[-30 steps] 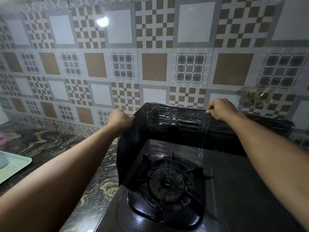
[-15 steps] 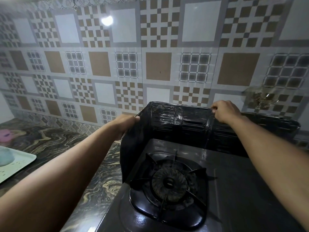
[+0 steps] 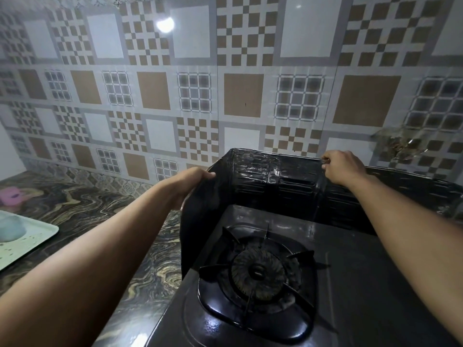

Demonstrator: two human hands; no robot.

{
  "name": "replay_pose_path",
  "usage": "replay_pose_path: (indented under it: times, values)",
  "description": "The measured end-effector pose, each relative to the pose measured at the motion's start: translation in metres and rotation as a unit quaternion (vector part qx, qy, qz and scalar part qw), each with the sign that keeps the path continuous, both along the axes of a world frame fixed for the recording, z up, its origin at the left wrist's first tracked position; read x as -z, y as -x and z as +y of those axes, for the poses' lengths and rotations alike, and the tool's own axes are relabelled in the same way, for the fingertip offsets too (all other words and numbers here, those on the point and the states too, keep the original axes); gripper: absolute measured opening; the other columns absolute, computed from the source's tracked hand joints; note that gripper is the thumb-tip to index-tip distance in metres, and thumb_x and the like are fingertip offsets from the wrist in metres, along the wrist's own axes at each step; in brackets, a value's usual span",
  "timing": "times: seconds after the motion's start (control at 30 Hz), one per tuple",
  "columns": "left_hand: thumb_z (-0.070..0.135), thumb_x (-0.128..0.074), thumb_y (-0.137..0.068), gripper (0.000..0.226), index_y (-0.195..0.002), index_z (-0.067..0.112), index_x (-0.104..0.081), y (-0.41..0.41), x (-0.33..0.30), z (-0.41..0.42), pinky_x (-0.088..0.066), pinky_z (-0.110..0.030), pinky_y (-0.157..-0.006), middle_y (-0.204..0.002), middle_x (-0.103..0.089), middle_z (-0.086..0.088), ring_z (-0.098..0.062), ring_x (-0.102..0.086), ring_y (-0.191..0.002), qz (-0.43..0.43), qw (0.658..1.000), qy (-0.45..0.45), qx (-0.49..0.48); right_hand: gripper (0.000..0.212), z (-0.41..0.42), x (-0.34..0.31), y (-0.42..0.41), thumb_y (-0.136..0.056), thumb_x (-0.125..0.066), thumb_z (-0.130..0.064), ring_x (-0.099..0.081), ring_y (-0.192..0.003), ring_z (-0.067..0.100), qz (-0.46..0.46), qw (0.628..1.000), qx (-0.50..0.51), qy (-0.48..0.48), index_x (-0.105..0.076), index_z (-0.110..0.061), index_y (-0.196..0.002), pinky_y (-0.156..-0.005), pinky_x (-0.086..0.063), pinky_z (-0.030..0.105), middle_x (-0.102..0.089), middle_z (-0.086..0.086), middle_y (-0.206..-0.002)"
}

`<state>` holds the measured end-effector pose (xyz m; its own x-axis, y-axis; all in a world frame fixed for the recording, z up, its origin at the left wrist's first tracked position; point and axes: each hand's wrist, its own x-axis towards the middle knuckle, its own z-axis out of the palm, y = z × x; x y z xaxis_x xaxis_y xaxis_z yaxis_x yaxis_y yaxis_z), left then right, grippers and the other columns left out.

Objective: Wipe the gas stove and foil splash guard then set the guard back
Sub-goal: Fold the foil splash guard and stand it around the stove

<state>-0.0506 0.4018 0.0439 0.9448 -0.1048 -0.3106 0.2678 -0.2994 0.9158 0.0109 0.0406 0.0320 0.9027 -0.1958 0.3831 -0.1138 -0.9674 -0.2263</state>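
A dark, crinkled foil splash guard (image 3: 280, 181) stands upright around the back and left side of the black gas stove (image 3: 355, 284). My left hand (image 3: 190, 180) holds the top edge of the guard's left wing. My right hand (image 3: 343, 166) pinches the top edge of the back panel. The stove's left burner (image 3: 258, 271) with its pan support sits in front of the guard. The right end of the guard runs toward the frame's edge.
A patterned tile wall (image 3: 240, 96) rises right behind the guard, with a greasy stain (image 3: 400, 144) at the right. A marbled dark countertop (image 3: 100, 211) extends left, bearing a pale green tray (image 3: 37, 236) with a light cup (image 3: 10, 226) and a pink object (image 3: 12, 196).
My left hand has slid from behind the left wing onto its top edge, with the fingers now over the rim. The right hand keeps its pinch; the view shifted slightly.
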Motion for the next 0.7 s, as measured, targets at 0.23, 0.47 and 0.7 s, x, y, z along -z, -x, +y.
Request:
replay_pose_path:
  times: [0.23, 0.47, 0.7]
  values:
    - [0.027, -0.039, -0.102, 0.036, -0.084, 0.004, -0.061, 0.002, 0.0, -0.006, -0.055, -0.026, -0.052, -0.063, -0.069, -0.011, -0.019, -0.066, -0.052, 0.032, 0.999, 0.026, -0.004, 0.027, 0.003, 0.001, -0.002, -0.091, -0.057, -0.004, -0.059, -0.095, 0.033, 0.009, 1.0, -0.007, 0.006, -0.067, -0.017, -0.113, -0.079, -0.045, 0.036, -0.067, 0.013, -0.108]
    - [0.034, -0.048, -0.096, 0.04, -0.101, -0.003, -0.065, 0.01, -0.008, -0.001, -0.053, -0.039, -0.081, -0.09, -0.071, -0.018, -0.03, -0.065, -0.077, 0.046, 0.999, -0.007, 0.025, 0.025, 0.001, 0.0, 0.001, -0.09, -0.063, -0.012, -0.06, -0.095, 0.034, 0.002, 1.0, 0.008, 0.013, -0.066, -0.017, -0.114, -0.083, -0.049, 0.038, -0.067, 0.014, -0.109]
    - [0.045, -0.048, -0.095, 0.052, -0.121, 0.002, -0.062, 0.012, -0.01, 0.006, -0.053, -0.041, -0.084, -0.111, -0.069, -0.022, -0.033, -0.067, -0.092, 0.028, 0.999, 0.026, 0.03, 0.033, 0.004, -0.006, 0.006, -0.089, -0.066, -0.015, -0.061, -0.095, 0.034, -0.01, 0.999, 0.015, 0.033, -0.062, -0.016, -0.121, -0.081, -0.049, 0.037, -0.067, 0.015, -0.111]
